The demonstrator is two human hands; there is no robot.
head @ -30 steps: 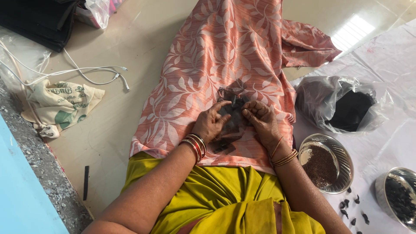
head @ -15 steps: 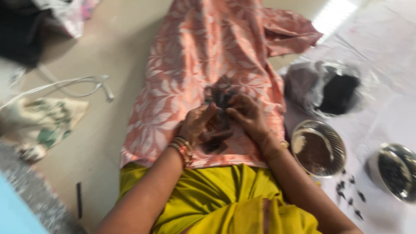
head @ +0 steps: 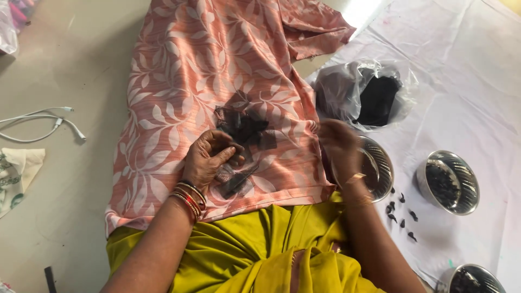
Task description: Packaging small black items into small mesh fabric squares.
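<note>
A heap of dark sticky pulp pieces (head: 243, 128) lies on a pink leaf-patterned cloth (head: 184, 81) spread over my lap. My left hand (head: 210, 157), with bangles at the wrist, rests on the cloth beside the heap, its fingers curled and pinching a dark bit. My right hand (head: 342, 145) is blurred, out to the right over the rim of a steel bowl (head: 380, 168); I cannot tell whether it holds anything.
A clear plastic bag of dark pulp (head: 369, 97) sits on a white sheet (head: 467, 81). Two more steel bowls (head: 448, 182) (head: 472, 279) hold dark pieces. Several dark seeds (head: 401, 214) lie scattered on the sheet. White cables (head: 49, 123) and a printed cloth bag (head: 13, 176) lie on the floor at left.
My right hand left the heap and swung right to the steel bowl. My left hand stayed by the heap. The view shifted right and closer.
</note>
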